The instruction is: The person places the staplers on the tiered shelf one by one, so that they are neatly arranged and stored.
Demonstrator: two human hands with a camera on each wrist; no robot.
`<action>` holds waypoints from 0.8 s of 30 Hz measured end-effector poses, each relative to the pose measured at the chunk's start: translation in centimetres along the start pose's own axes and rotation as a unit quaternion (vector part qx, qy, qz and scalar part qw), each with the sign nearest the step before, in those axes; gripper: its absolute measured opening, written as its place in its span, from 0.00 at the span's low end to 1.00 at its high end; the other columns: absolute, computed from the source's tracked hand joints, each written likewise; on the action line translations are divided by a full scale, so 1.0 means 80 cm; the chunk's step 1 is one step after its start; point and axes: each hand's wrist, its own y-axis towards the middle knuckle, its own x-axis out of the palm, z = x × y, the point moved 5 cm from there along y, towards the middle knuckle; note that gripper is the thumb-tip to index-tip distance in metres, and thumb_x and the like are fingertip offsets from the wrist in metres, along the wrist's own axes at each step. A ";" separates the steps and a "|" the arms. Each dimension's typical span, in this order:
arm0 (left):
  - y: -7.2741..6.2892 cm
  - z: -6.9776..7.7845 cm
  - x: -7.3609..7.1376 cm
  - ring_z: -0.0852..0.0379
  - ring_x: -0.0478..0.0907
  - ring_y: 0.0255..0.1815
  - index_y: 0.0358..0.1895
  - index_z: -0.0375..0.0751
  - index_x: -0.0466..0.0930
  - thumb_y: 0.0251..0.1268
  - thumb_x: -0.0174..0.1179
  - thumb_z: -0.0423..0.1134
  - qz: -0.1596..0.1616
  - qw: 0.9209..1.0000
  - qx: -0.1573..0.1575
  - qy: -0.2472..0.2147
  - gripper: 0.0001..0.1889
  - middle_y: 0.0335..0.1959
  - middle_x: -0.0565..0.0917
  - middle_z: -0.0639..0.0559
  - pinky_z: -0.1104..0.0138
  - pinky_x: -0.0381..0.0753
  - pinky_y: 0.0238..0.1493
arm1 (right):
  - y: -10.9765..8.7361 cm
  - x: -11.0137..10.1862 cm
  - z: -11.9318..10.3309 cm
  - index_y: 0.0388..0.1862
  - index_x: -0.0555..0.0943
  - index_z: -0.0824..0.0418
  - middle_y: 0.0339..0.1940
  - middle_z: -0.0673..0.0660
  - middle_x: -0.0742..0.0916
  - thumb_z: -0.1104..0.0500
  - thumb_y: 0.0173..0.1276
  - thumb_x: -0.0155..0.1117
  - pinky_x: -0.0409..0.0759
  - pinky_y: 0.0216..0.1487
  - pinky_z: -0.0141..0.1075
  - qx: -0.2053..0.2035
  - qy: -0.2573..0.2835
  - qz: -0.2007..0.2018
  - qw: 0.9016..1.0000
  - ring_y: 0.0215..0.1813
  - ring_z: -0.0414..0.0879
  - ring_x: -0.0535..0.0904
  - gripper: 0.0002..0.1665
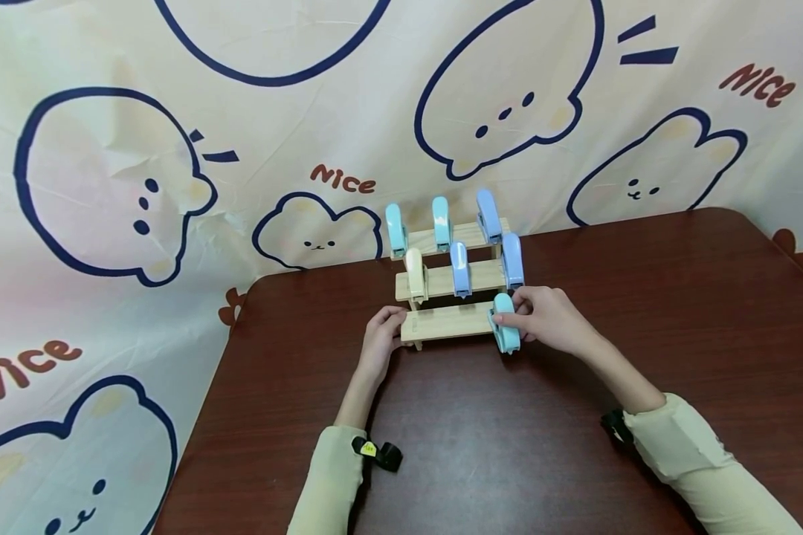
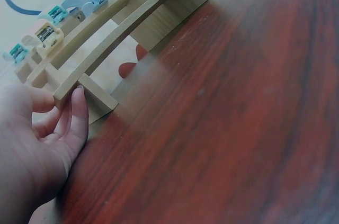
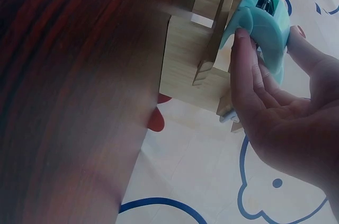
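Observation:
A stepped wooden rack (image 1: 447, 322) with three tiers stands at the table's far edge. My left hand (image 1: 379, 342) grips the left end of its lowest board, and in the left wrist view the fingers (image 2: 79, 110) reach beneath the board. At that board's right end, my right hand (image 1: 550, 318) pinches a teal clothes peg (image 3: 267, 25) between thumb and fingers. Whether its jaws bite the board is hard to tell. On the middle tier are a cream peg (image 1: 415, 276) and two blue pegs (image 1: 460, 271); two light-blue pegs (image 1: 441, 224) and a blue peg (image 1: 488, 217) line the top tier.
A dark reddish-brown table (image 1: 455, 446) lies under the rack and both arms. Close behind the rack hangs a pale cloth (image 1: 348, 134) printed with cartoon outlines. A black strap (image 1: 378, 452) is on the left wrist, another (image 1: 617, 429) on the right.

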 end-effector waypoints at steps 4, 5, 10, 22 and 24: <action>0.000 0.001 0.001 0.59 0.79 0.30 0.48 0.30 0.78 0.78 0.55 0.36 -0.001 1.000 -0.001 -0.002 0.10 0.40 0.80 0.47 0.69 0.80 0.27 | 0.000 0.000 0.001 0.39 0.81 0.66 0.25 0.55 0.83 0.53 0.71 0.72 0.87 0.32 0.39 0.005 0.003 -0.002 1.000 0.26 0.45 0.82 0.16; 0.000 0.001 0.001 0.59 0.79 0.30 0.48 0.30 0.78 0.78 0.55 0.36 -0.002 1.000 -0.001 -0.002 0.10 0.40 0.80 0.47 0.69 0.80 0.27 | 0.000 0.000 0.001 0.39 0.81 0.66 0.25 0.55 0.83 0.53 0.71 0.72 0.87 0.33 0.39 0.006 0.004 -0.002 1.000 0.26 0.44 0.82 0.17; -0.001 0.002 0.001 0.59 0.79 0.30 0.49 0.29 0.78 0.78 0.56 0.37 -0.002 1.000 -0.001 0.002 0.11 0.41 0.80 0.47 0.69 0.80 0.28 | 0.000 0.001 0.002 0.39 0.80 0.66 0.26 0.55 0.83 0.53 0.72 0.72 0.88 0.34 0.41 0.005 0.011 -0.004 1.000 0.27 0.44 0.82 0.16; -0.001 0.002 0.000 0.59 0.79 0.30 0.49 0.30 0.78 0.78 0.56 0.37 -0.001 1.000 -0.001 0.002 0.11 0.41 0.80 0.48 0.68 0.80 0.28 | 0.000 0.006 0.000 0.41 0.79 0.67 0.28 0.56 0.83 0.53 0.74 0.70 0.88 0.33 0.40 0.003 0.035 -0.023 0.999 0.27 0.45 0.84 0.16; -0.002 0.002 0.000 0.59 0.79 0.30 0.50 0.30 0.78 0.79 0.55 0.37 -0.003 1.000 -0.002 0.001 0.11 0.41 0.80 0.48 0.68 0.80 0.28 | -0.001 0.007 -0.002 0.41 0.79 0.67 0.28 0.57 0.83 0.53 0.74 0.70 0.88 0.33 0.41 0.004 0.039 -0.024 0.999 0.27 0.45 0.84 0.17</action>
